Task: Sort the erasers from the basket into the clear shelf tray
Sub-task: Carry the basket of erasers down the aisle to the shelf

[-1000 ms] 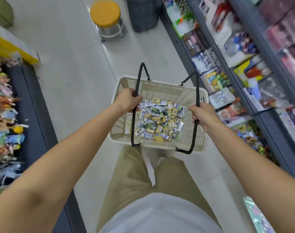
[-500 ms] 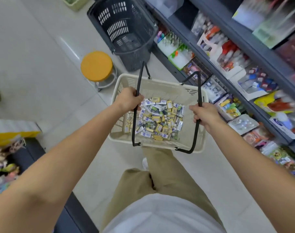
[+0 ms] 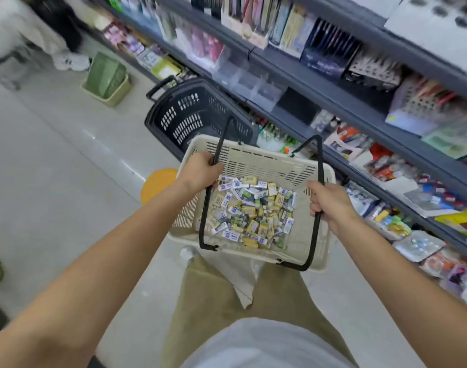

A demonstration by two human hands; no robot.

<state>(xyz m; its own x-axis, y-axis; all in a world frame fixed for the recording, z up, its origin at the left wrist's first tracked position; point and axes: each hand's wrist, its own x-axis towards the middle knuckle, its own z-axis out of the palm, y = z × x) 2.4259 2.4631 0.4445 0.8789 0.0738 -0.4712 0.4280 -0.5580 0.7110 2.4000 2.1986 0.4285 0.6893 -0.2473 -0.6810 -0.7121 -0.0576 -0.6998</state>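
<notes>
1. Cream basket (image 3: 256,155) rides level; my left hand (image 3: 200,171) is wrapped around its handle.
2. Erasers (image 3: 251,211) heaped inside, none sorted.
3. Right hand (image 3: 326,203) fisted on the other handle; I'd set it down below the clear tray (image 3: 249,78).

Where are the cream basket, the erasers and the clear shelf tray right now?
cream basket (image 3: 256,162): head view, far slotted wall.
erasers (image 3: 249,211): head view, middle of the pile.
clear shelf tray (image 3: 249,81): head view, blurred front compartments.
</notes>
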